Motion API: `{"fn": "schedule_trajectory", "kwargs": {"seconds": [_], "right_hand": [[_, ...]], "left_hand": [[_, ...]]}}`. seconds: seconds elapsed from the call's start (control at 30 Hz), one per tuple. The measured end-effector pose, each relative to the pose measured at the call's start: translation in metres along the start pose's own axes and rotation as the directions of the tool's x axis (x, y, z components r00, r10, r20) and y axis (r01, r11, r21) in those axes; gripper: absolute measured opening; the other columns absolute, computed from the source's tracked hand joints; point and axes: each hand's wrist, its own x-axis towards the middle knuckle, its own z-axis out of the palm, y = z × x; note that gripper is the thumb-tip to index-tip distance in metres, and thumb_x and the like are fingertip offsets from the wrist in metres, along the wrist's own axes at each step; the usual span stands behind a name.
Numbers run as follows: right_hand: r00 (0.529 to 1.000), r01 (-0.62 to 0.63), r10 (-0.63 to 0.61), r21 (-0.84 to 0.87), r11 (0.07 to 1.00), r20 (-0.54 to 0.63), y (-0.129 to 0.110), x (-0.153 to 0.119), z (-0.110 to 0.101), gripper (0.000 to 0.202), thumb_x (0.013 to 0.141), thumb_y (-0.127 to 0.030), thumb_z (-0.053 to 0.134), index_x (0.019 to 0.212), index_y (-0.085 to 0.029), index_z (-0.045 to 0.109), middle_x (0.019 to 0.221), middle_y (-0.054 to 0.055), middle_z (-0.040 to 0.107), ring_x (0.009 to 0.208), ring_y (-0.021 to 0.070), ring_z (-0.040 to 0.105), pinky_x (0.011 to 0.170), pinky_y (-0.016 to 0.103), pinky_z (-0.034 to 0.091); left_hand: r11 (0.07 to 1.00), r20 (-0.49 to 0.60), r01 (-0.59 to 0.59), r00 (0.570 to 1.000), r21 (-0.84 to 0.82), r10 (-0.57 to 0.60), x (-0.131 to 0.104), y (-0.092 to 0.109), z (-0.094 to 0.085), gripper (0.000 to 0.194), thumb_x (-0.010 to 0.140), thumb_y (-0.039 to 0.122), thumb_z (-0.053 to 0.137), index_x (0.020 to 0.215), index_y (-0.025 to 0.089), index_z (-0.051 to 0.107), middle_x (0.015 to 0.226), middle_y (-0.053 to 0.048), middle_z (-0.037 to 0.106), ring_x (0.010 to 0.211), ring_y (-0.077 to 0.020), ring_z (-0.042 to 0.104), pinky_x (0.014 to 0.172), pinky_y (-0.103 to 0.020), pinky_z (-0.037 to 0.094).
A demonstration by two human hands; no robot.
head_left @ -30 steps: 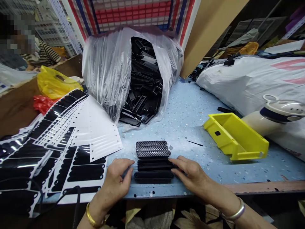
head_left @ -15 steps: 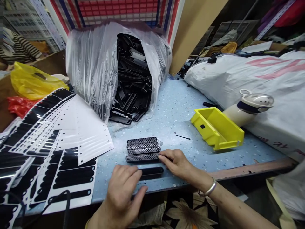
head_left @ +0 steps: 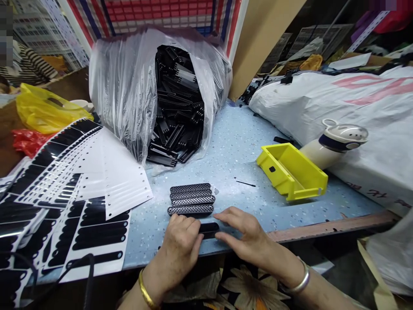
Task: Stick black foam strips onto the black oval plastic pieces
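My left hand (head_left: 182, 241) is closed over the left part of a long, smooth black plastic piece (head_left: 209, 228) with a rounded end, near the table's front edge. Thumb and fingers of my right hand (head_left: 243, 232) are spread around the right end of that same piece; whether they touch it is hard to tell. Just beyond my hands, three similar black pieces with a diamond-mesh face (head_left: 191, 209) lie side by side on the blue speckled table (head_left: 232, 142). My left fingers hide most of the smooth piece's left half.
A clear plastic bag (head_left: 125, 86) full of black plastic parts (head_left: 180, 107) stands at the back. Sheets of black stickers (head_left: 100, 232) lie left. To the right are a yellow bin (head_left: 292, 172), a bottle (head_left: 335, 140), a large white sack (head_left: 380, 129) and a thin black stick (head_left: 245, 183).
My left hand has moved right and up along the smooth black piece. My right hand has left the nearest mesh-faced piece and come down around the smooth piece's right end, fingers opened.
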Motion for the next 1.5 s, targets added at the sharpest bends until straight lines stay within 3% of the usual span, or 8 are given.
{"fn": "schedule_trajectory", "kwargs": {"seconds": [0.17,0.53,0.67,0.83,0.97,1.1,1.23,1.5], "right_hand": [[0.994,0.051,-0.051,-0.004,0.999,0.097,-0.011,0.000,0.010,0.041,0.089,-0.013,0.059,0.128,-0.027,0.060,0.098,0.005,0.064,0.088,0.0184,0.063,0.076,0.032,0.055],[0.981,0.150,-0.160,-0.091,0.984,-0.107,-0.004,-0.011,0.026,0.038,0.095,-0.007,0.047,0.122,-0.025,0.067,0.116,0.011,0.071,0.101,0.0201,0.068,0.085,0.035,0.060],[0.994,0.074,-0.076,-0.027,0.997,-0.075,-0.006,-0.013,0.021,0.037,0.094,-0.010,0.049,0.118,-0.027,0.070,0.117,0.010,0.072,0.103,0.0199,0.069,0.088,0.036,0.059],[0.992,-0.040,0.058,0.158,0.987,-0.109,-0.006,-0.012,0.013,0.030,0.089,-0.012,0.051,0.085,-0.024,0.077,0.104,0.008,0.076,0.092,0.0200,0.073,0.079,0.032,0.062],[0.948,-0.257,0.290,0.223,0.940,-0.130,-0.006,-0.008,0.007,0.024,0.086,-0.024,0.061,0.106,-0.020,0.074,0.088,0.006,0.077,0.072,0.0194,0.073,0.066,0.030,0.061],[0.925,-0.340,0.354,0.116,0.933,-0.138,-0.014,-0.002,0.014,0.029,0.090,-0.038,0.055,0.093,-0.016,0.073,0.063,0.003,0.069,0.054,0.0172,0.065,0.050,0.027,0.053],[0.935,-0.336,0.307,-0.162,0.928,-0.179,-0.028,0.001,0.036,0.031,0.087,-0.045,0.061,0.095,-0.016,0.070,0.064,0.004,0.068,0.053,0.0178,0.061,0.053,0.029,0.049],[0.899,-0.397,0.306,-0.284,0.873,-0.315,-0.027,0.001,0.056,0.029,0.087,-0.044,0.060,0.090,-0.018,0.072,0.080,0.009,0.076,0.061,0.0231,0.069,0.057,0.031,0.054]], "left_hand": [[0.998,-0.015,0.006,1.000,-0.065,-0.007,0.001,-0.001,0.001,0.015,0.086,0.009,0.050,0.089,0.017,0.063,0.071,-0.005,0.065,0.065,-0.0223,0.056,0.061,-0.036,0.039],[0.994,-0.016,0.071,0.997,-0.082,-0.072,0.000,-0.003,0.003,0.011,0.084,0.013,0.055,0.085,0.017,0.065,0.072,-0.005,0.068,0.066,-0.0224,0.061,0.061,-0.035,0.044],[0.996,-0.039,0.049,0.998,-0.074,-0.052,0.001,-0.003,0.002,0.010,0.083,0.014,0.056,0.084,0.018,0.065,0.070,-0.005,0.069,0.065,-0.0213,0.062,0.061,-0.034,0.044],[0.997,-0.040,0.047,0.998,-0.054,-0.049,0.000,-0.005,0.004,0.009,0.081,0.012,0.058,0.082,0.018,0.064,0.072,-0.005,0.070,0.067,-0.0228,0.064,0.062,-0.035,0.045],[0.998,-0.057,0.047,0.997,-0.052,-0.050,-0.001,-0.003,0.005,0.009,0.082,0.012,0.056,0.082,0.018,0.063,0.073,-0.006,0.069,0.068,-0.0230,0.064,0.063,-0.036,0.046],[0.998,-0.087,0.062,0.994,-0.002,-0.062,-0.002,0.006,0.006,0.013,0.083,0.010,0.052,0.083,0.017,0.063,0.070,-0.007,0.067,0.064,-0.0227,0.061,0.059,-0.035,0.045],[0.996,-0.176,0.085,0.981,0.016,-0.081,-0.004,0.014,0.012,0.023,0.076,0.001,0.045,0.079,0.017,0.062,0.066,-0.007,0.065,0.061,-0.0236,0.060,0.055,-0.036,0.046],[0.996,-0.218,0.055,0.974,-0.064,-0.068,-0.012,0.012,0.016,0.062,0.081,-0.001,0.042,0.142,0.011,0.041,0.095,-0.013,0.071,0.081,-0.0241,0.067,0.071,-0.039,0.058]]}}
